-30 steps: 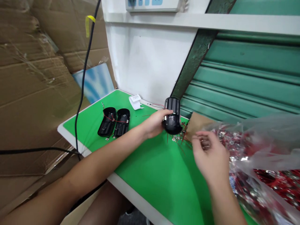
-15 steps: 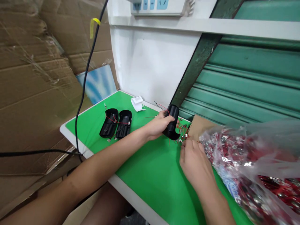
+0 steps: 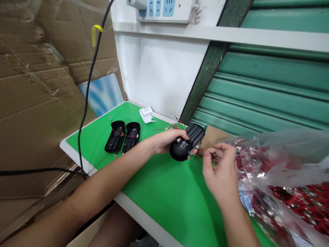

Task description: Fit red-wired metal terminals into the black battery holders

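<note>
My left hand (image 3: 167,140) is closed around a black plastic battery housing (image 3: 181,150), its hollow inside turned up towards me and its rounded end facing me. To the right of it, my right hand (image 3: 222,169) has thumb and forefinger pinched together; whatever is between them is too small to make out. Red wires with small metal contacts (image 3: 197,147) lie between the two hands, partly hidden by the housing. On the left of the green tabletop (image 3: 159,192) lie two more open black housings, one (image 3: 115,136) beside the other (image 3: 132,136), with thin red wires across them.
A clear plastic bag (image 3: 290,178) full of red wires and metal contacts fills the right side. Behind my right hand is a piece of cardboard (image 3: 214,135). A torn paper label (image 3: 146,114) lies near the back edge. A black cable (image 3: 88,85) hangs at left.
The housing in my left hand has tilted, so its inside and rounded end now face me. My right hand has lifted from the loose wires and turned, its fingers pinched. The view has shifted slightly.
</note>
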Motion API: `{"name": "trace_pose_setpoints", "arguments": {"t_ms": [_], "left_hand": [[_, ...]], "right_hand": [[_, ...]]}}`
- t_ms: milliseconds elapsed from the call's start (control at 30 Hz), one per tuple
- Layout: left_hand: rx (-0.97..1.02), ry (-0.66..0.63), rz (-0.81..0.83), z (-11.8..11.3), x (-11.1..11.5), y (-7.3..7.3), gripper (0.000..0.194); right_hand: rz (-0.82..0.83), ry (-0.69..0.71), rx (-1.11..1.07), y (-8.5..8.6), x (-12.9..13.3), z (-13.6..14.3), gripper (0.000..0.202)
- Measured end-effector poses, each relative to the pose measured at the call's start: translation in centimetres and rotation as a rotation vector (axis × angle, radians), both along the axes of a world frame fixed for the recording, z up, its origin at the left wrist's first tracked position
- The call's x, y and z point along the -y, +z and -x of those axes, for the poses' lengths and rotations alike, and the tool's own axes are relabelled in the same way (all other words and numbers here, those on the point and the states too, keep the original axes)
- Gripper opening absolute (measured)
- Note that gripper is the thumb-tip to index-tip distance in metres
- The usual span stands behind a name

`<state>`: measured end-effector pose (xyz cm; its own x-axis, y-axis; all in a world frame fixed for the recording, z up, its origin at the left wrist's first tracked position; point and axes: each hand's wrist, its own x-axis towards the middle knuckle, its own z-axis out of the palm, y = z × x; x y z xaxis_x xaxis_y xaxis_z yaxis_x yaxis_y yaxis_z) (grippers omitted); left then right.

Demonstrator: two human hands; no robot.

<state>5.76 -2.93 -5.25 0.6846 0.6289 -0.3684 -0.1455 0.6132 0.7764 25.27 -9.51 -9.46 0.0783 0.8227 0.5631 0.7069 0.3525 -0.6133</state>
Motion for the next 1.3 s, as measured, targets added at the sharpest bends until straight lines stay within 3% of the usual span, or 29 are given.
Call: {"name": "trace_pose_setpoints", "arguments": {"t_ms": [167,333,433,767,900,1133,1300], "left_hand": [[0.069,-0.099,0.002,0.1,-0.2,-0.6,0.041],[0.157,-0.090,-0.056,0.2,-0.2,-1.1,0.052],[0.192,-0.094,-0.085,0.1,0.0,-1.3,0.055],[0.171,-0.133,-0.096,-0.4,0.1,-2.0,0.044],[0.127,-0.067,-0.083,-0.7,0.3,-1.8,0.032],[-0.091,0.055,0.000,-1.2,0.9,-0.9,0.013],[-0.100,0.087,0.012,-1.2,0.9,-0.9,0.013]], "right_hand": [[0.032,0.010,-0.140,0.8,0.0,0.0,0.030],[0.073,0.005,-0.624,1.0,-0.4,0.6,0.049],[0.129,-0.014,-0.716,1.1,-0.3,0.8,0.048],[0.068,-0.105,-0.688,1.3,0.1,1.4,0.034],[0.033,-0.175,-0.634,1.2,0.2,1.1,0.027],[-0.098,0.029,-0.167,1.4,0.8,1.4,0.016],[-0.166,0.037,-0.008,1.5,0.9,1.6,0.015]]}}
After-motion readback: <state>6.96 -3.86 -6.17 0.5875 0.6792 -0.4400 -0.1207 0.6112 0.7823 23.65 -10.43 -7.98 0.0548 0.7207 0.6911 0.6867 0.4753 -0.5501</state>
